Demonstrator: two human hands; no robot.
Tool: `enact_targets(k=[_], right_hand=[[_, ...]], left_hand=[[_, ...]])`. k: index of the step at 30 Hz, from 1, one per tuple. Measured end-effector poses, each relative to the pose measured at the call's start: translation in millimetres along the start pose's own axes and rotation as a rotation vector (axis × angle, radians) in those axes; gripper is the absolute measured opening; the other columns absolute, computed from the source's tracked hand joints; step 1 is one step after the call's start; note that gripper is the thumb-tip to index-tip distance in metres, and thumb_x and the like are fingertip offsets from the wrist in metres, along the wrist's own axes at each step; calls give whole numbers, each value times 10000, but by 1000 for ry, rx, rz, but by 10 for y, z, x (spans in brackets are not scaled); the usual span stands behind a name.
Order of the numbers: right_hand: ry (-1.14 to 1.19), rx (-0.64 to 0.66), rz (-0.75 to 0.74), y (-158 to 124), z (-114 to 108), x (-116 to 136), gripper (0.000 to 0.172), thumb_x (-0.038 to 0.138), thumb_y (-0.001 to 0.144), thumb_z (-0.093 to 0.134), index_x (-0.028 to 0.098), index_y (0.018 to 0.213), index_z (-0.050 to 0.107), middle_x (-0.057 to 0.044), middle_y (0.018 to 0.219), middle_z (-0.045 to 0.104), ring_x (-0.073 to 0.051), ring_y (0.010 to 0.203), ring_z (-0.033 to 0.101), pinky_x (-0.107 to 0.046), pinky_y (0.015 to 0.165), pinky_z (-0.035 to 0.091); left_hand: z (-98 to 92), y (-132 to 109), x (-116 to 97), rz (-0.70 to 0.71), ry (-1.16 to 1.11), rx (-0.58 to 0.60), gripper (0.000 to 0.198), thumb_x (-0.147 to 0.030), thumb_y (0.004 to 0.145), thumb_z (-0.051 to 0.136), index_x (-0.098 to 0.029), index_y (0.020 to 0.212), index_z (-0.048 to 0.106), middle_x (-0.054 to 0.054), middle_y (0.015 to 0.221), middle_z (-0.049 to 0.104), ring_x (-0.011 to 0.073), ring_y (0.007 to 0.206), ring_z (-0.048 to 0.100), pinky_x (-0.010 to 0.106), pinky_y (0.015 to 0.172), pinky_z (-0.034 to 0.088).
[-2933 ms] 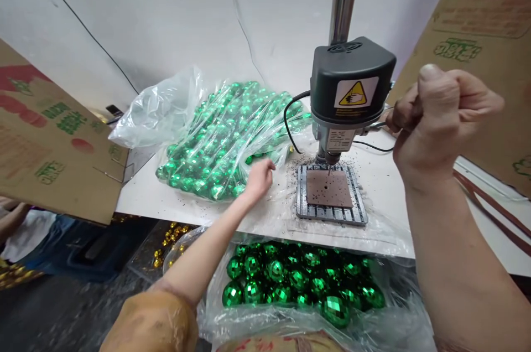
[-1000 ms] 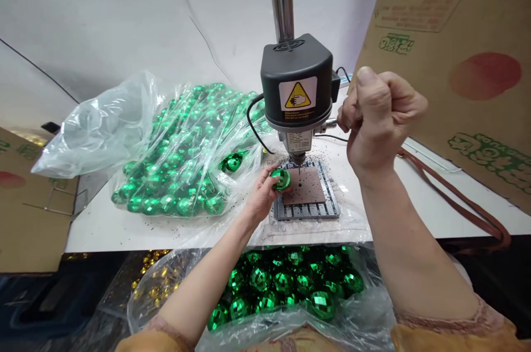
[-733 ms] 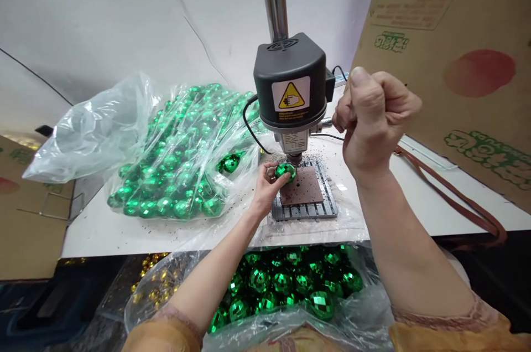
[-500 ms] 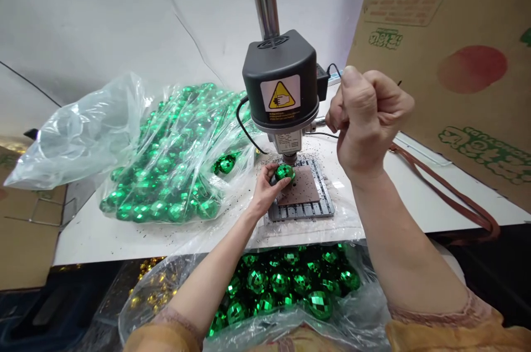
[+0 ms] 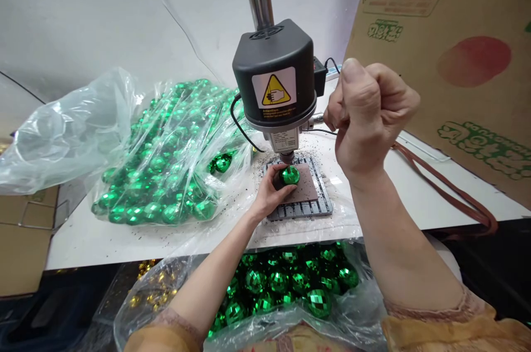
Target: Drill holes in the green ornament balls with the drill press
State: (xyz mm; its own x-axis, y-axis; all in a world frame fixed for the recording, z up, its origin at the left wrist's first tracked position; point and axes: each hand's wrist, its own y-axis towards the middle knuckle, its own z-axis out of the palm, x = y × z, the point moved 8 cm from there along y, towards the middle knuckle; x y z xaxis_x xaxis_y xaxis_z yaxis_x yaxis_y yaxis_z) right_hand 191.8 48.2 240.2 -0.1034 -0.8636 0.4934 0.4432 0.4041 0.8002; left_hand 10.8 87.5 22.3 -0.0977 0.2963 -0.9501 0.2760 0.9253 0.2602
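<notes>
Under the chuck (image 5: 287,157) of a small black bench drill press (image 5: 274,72) is a green mirrored ball (image 5: 290,175). My left hand (image 5: 271,192) curves around this ball, fingers on its left side and thumb along its lower edge. A brown square pad (image 5: 307,185) lies beneath it on the slotted metal base (image 5: 301,210). My right hand (image 5: 365,114) is a raised fist beside the drill press, at the end of its metal feed lever (image 5: 317,118). The lever's grip is hidden inside the fist.
A clear plastic bag (image 5: 166,158) full of green mirrored balls lies to the left on the white table (image 5: 136,238). Another open bag of green balls (image 5: 280,283) is below the front edge. Dark shavings surround the base. A printed carton (image 5: 460,97) and brown strap (image 5: 448,189) are at right.
The view has shifted slightly. The ball sits a little further right beneath the chuck, and my left thumb has slid from its front to its lower edge. My right fist stays at the lever.
</notes>
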Motion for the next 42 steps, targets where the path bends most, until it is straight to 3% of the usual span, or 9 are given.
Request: enact_targets(k=[15,23,34,42], right_hand=[[-53,8,-1,-9,-1,43,508,466,908,558,219,587,253,39,469,314,-87,420,280,-324,430,270],[102,-101,-138,-162,-101,57,561,279,887,614,182,537,186,55,462,201,-37,400,260,-283,447,252],[141,-127,-215,-282,-132,91,494,131,845,553,169,580,138,61,473,182,-14,391,206,-257,414,155],[105,-80,-185,-362,-191,60,447,170,805,573,184,576,190,59,485,222,-48,405,233,-282,429,167]], left_hand=[[102,-104,13,-62,-67,-51,567,-456,747,834,-210,1155,526,75,1125,642,218,1023,624,367,913,505],[105,-105,28,-64,-76,-40,562,-441,752,834,-212,1160,523,76,1130,638,222,1044,619,380,935,496],[107,-109,30,-49,-54,-30,565,-449,768,822,-206,1180,521,77,1126,643,224,1039,629,370,928,503],[108,-116,37,-41,-51,-32,558,-450,773,816,-212,1186,528,75,1133,641,224,1050,626,370,939,505]])
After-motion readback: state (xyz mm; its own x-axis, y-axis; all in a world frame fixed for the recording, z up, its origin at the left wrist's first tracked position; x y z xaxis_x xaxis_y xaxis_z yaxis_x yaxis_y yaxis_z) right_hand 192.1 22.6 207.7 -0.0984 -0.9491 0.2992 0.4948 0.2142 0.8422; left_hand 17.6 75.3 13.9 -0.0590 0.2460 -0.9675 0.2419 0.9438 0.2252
